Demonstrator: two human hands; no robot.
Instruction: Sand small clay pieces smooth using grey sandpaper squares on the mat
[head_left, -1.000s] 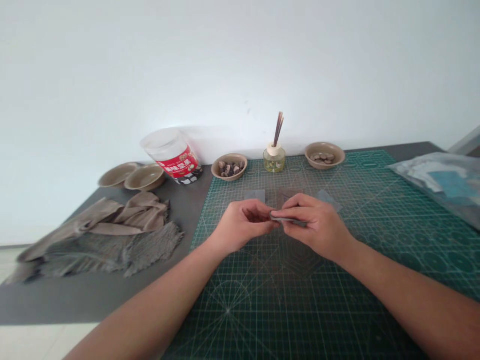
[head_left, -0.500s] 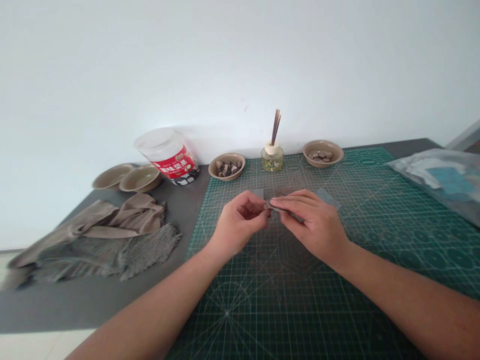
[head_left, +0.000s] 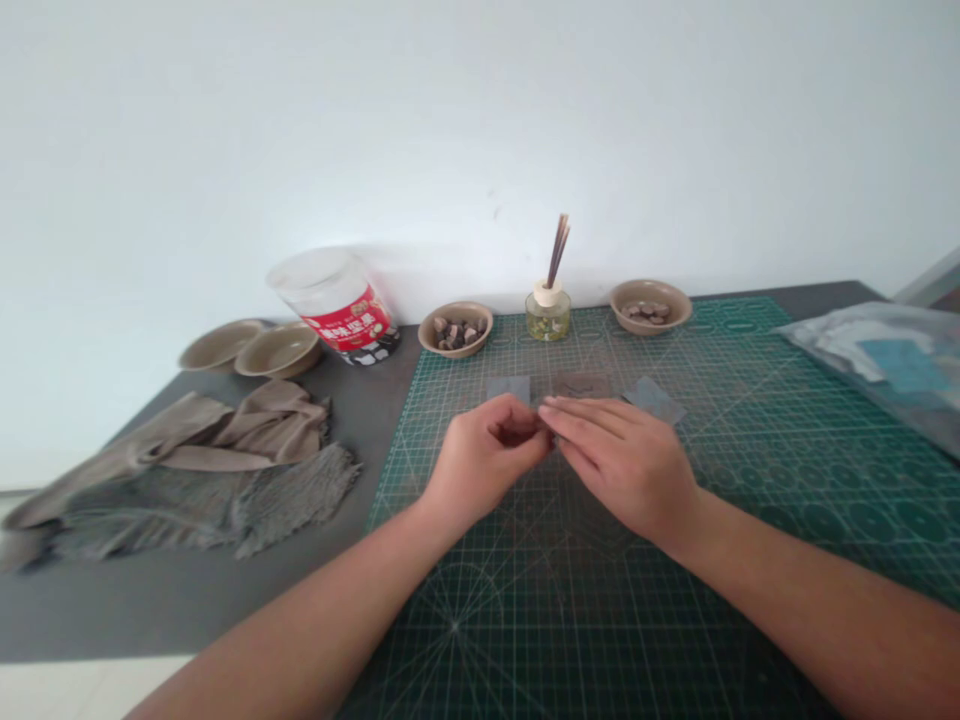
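My left hand [head_left: 489, 450] is closed above the cutting mat, thumb and forefinger pinched together. My right hand [head_left: 630, 460] meets it fingertip to fingertip, its fingers pressed together from above. Whatever lies between the fingertips is almost wholly hidden and too small to name. Just beyond the hands lie a pale grey square [head_left: 510, 386], a brownish see-through square [head_left: 583, 384] with a dark mark, and a turned pale grey square [head_left: 655, 399]. All three rest on the green cutting mat [head_left: 525, 620].
Along the wall stand a bowl of brown chunks [head_left: 456, 330], a reed diffuser [head_left: 548, 312], a bowl of flat brown pieces [head_left: 651, 306] and a red-labelled tub [head_left: 337, 305]. Two bowls [head_left: 281, 350] and a crumpled grey-brown cloth [head_left: 225, 470] are left; a plastic bag [head_left: 892, 350] lies right.
Both hands have drawn closer together at the fingertips. The thin greyish piece that showed between them is now covered by the fingers. The squares behind show more fully.
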